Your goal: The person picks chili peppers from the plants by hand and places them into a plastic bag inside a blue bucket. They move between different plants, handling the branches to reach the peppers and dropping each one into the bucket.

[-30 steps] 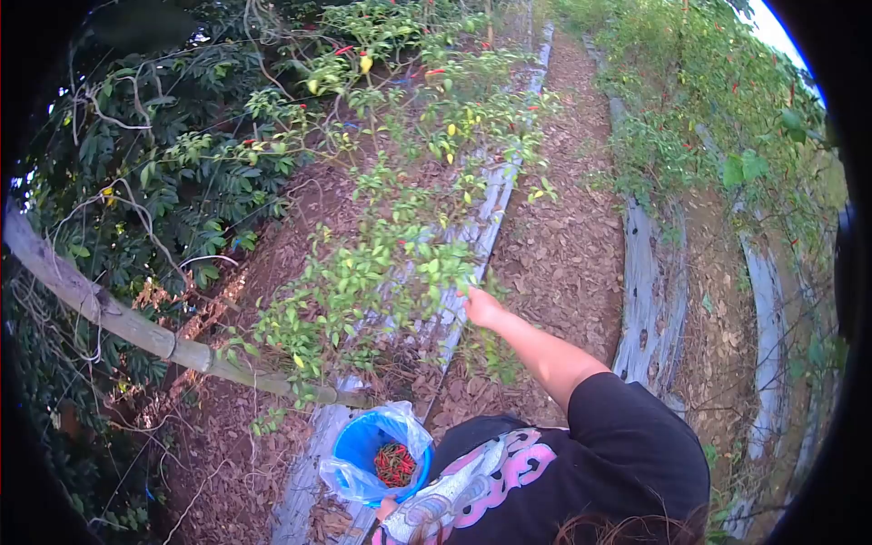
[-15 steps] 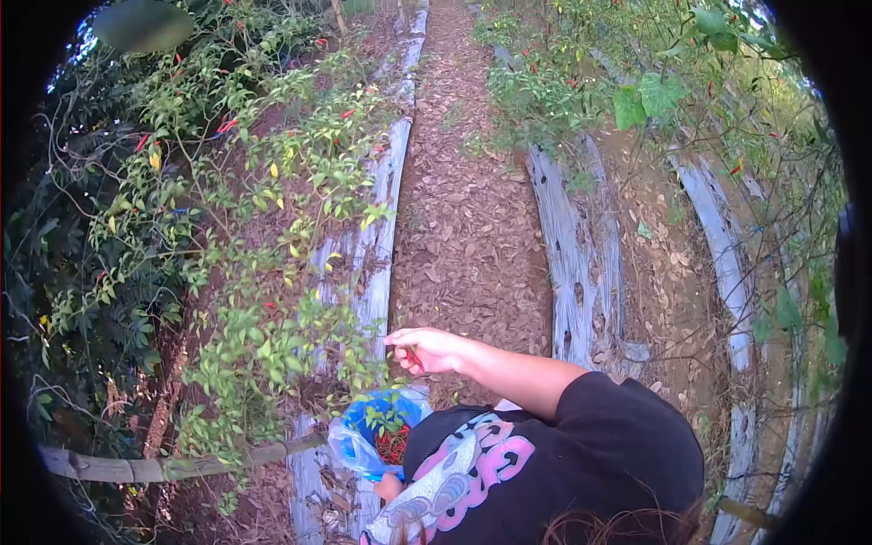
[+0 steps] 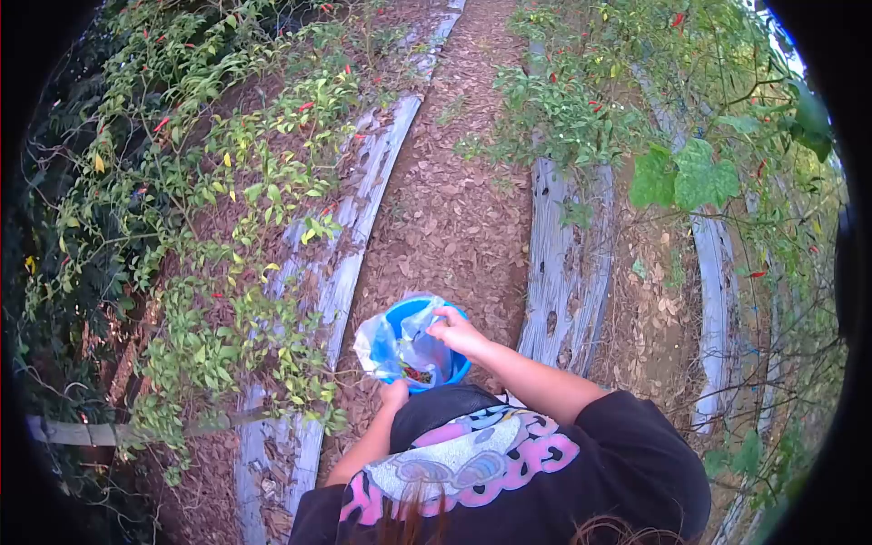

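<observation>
A blue bucket lined with a clear plastic bag is in front of my body, low in the head view. Red chili peppers lie inside, partly covered by the liner. My right hand is at the bucket's right rim, its fingers closed on the bag's edge. On the near left side, my left hand grips the bucket; most of its fingers are hidden.
Chili plants with red and yellow pods crowd the left. More bushes and broad leaves stand at right. Grey plastic mulch strips border the leaf-covered path. A horizontal pole crosses at lower left.
My right hand, which held red chili peppers beside the left plant, has come back to the bucket's rim. The bucket now sits farther right and more in front of me.
</observation>
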### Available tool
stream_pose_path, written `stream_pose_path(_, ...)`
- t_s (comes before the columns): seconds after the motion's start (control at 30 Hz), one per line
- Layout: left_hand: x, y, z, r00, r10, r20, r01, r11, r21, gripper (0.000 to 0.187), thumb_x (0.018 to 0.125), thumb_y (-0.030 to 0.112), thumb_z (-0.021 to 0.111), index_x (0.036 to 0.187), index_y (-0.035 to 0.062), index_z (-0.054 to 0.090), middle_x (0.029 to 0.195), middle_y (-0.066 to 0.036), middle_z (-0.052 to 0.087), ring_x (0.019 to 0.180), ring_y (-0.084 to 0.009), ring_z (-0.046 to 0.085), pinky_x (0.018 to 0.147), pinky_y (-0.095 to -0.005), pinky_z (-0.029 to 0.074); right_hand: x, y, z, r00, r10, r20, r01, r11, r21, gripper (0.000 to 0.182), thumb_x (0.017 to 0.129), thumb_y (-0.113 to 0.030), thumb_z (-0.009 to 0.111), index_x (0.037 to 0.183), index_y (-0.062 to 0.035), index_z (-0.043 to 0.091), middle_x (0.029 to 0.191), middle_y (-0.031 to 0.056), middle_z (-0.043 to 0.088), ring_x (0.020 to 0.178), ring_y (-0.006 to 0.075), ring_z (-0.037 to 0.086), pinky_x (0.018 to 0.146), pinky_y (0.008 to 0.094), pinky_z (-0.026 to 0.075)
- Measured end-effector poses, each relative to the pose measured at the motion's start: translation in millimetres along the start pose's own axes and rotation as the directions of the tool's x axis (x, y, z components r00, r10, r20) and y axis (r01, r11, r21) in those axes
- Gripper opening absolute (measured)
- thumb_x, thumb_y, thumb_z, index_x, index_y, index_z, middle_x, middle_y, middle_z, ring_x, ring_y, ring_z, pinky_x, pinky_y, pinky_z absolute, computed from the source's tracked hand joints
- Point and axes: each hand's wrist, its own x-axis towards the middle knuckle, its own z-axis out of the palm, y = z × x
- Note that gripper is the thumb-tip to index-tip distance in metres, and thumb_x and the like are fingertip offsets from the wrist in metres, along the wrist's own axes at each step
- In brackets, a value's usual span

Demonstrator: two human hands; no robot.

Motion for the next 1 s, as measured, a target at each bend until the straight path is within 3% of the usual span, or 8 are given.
stream_pose_path(0.17,8.4,61.3,31.1,0.948,-0.056,0.313,0.226,0.811,-0.540,0.026,0.076,0.000,0.049,0.102,-0.0016,0.046,0.089,-0.013,0.057,0.080,-0.0278,0.063,0.062,-0.0429,0.057,14.0,11.2,-44.6,0.979,-0.136,-0.151,0.139,0.990,0.009,0.059,0.078,-0.021,0.065,0.128,-0.0022,0.040,0.119,0.0188,0.052,0.115,0.0311,0.048,0.095,0.0380,0.040)
stream_pose_path(0.23,25.9,70.5,41.1,0.944,-0.055,0.324,0.234,0.805,-0.546,0.027,0.076,0.001,0.049,0.103,-0.0015,0.046,0.088,-0.013,0.057,0.078,-0.0273,0.062,0.064,-0.0410,0.057,22.5,26.0,-77.4,0.879,-0.370,-0.302,0.319,0.925,-0.205,0.051,0.076,-0.018,0.064,0.121,-0.0022,0.046,0.116,0.0188,0.052,0.111,0.0329,0.050,0.092,0.0395,0.041)
stream_pose_path(0.37,16.0,127.4,40.7,0.957,-0.025,0.288,0.196,0.789,-0.582,0.028,0.076,0.002,0.049,0.104,-0.0005,0.045,0.092,-0.013,0.057,0.080,-0.0265,0.061,0.065,-0.0398,0.056,6.5,10.4,-133.3,0.632,-0.617,-0.469,0.145,0.689,-0.710,0.043,0.070,-0.013,0.066,0.108,-0.0017,0.051,0.094,0.0151,0.054,0.093,0.0274,0.055,0.084,0.0338,0.043)
stream_pose_path(0.5,41.8,154.3,56.0,0.970,-0.041,0.238,0.176,0.796,-0.579,0.026,0.079,0.005,0.049,0.103,-0.0035,0.045,0.089,-0.016,0.058,0.075,-0.0252,0.063,0.058,-0.0316,0.057,60.9,65.7,-157.1,0.886,0.020,-0.463,-0.163,0.949,-0.271,0.065,0.078,-0.037,0.065,0.125,-0.0010,0.038,0.113,0.0207,0.052,0.081,0.0262,0.060,0.064,0.0375,0.052)
stream_pose_path(0.63,59.8,187.9,59.8,0.971,-0.024,0.236,0.158,0.805,-0.572,0.023,0.077,0.006,0.054,0.097,-0.0028,0.050,0.087,-0.015,0.060,0.080,-0.0260,0.063,0.066,-0.0344,0.055,95.9,14.1,-139.8,0.894,0.446,-0.049,-0.430,0.883,0.188,0.078,0.078,-0.048,0.063,0.130,0.0020,0.032,0.114,0.0226,0.053,0.083,0.0298,0.062,0.063,0.0432,0.054)
stream_pose_path(0.8,113.2,192.2,53.9,0.988,0.099,0.120,-0.099,0.995,-0.003,0.040,0.072,0.015,0.067,0.110,0.0040,0.058,0.102,-0.014,0.063,0.082,-0.0249,0.063,0.072,-0.0328,0.048,161.0,-3.2,-129.6,0.874,0.406,-0.267,-0.410,0.911,0.040,0.027,0.070,-0.009,0.059,0.093,0.0065,0.062,0.084,0.0155,0.064,0.069,0.0241,0.065,0.061,0.0363,0.053)
stream_pose_path(0.9,135.9,206.6,48.2,0.928,0.181,0.327,-0.022,0.900,-0.435,0.046,0.073,0.024,0.070,0.110,0.0005,0.056,0.101,-0.015,0.063,0.087,-0.0245,0.062,0.078,-0.0336,0.047,194.4,-18.5,-138.3,0.874,0.376,-0.308,-0.382,0.923,0.043,0.029,0.070,-0.008,0.059,0.094,0.0072,0.060,0.084,0.0160,0.064,0.067,0.0245,0.065,0.060,0.0373,0.053)
stream_pose_path(1.0,128.1,236.2,21.0,0.755,0.025,0.655,0.487,0.647,-0.586,0.059,0.077,0.039,0.065,0.117,-0.0016,0.048,0.107,-0.017,0.058,0.095,-0.0261,0.058,0.085,-0.0372,0.047,215.0,-33.9,-155.3,0.910,0.194,-0.367,-0.273,0.946,-0.176,0.027,0.073,-0.005,0.054,0.097,0.0025,0.060,0.078,0.0157,0.064,0.061,0.0244,0.064,0.053,0.0377,0.053)
